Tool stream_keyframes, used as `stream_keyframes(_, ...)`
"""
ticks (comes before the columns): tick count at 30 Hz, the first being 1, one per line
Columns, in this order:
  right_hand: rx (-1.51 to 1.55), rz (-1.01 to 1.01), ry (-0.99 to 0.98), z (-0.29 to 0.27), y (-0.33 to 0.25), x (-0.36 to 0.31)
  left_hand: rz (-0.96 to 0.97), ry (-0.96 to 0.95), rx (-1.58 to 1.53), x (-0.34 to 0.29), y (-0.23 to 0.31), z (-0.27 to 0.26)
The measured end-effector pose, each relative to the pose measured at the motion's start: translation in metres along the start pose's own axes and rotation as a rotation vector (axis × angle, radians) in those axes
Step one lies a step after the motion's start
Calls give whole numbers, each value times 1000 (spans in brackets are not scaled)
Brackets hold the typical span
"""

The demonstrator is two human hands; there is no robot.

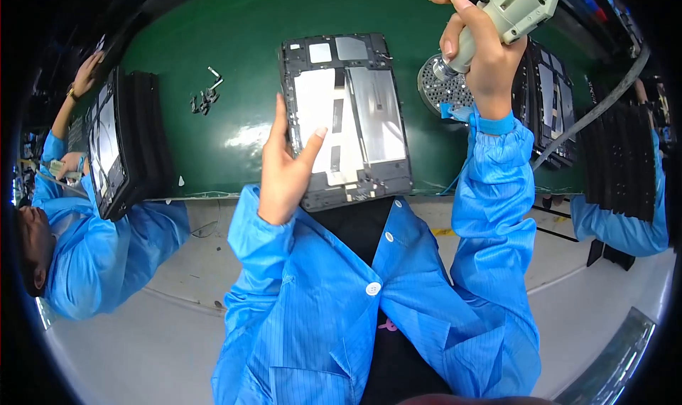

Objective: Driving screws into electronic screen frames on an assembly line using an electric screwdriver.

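Note:
My left hand (285, 172) grips the left edge of an opened tablet (378, 114), its thumb lying over the pale inner plate. The tablet lies on the green table in front of me, black-framed, with silvery panels inside. My right hand (489, 67) is wrapped round a pale electric screwdriver (521, 11), which is tilted with its tip end down at the lower left. That end is over a round metal screw plate (432, 85) full of small holes, right of the tablet. Whether the tip touches the plate, I cannot tell.
Small black parts (206, 101) lie left of the tablet on the green table (234, 50). Stacks of similar tablets stand at the left (138, 135) and right (550, 106). A grey cable (600, 110) curves down at the right. Co-workers in blue sleeves (114, 256) sit on both sides.

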State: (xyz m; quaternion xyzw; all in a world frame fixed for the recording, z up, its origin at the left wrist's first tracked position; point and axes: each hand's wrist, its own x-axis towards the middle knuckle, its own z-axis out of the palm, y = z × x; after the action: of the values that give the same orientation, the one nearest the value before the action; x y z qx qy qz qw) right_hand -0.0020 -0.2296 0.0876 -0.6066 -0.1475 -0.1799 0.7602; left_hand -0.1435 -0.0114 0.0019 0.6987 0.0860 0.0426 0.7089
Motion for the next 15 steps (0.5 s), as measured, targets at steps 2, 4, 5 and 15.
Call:
stream_keyframes(2,-50,-34,-117,4,0,-1,74,30,53,-12,-5,4)
stream_keyframes(4,-38,-22,-111,3,5,0,154,57,128,-13,-14,9)
stream_keyframes(5,-27,-31,-116,1,5,3,91,37,81,-13,-11,13)
stream_keyframes(15,-22,34,-135,13,4,8,156,123,319,-13,-11,42)
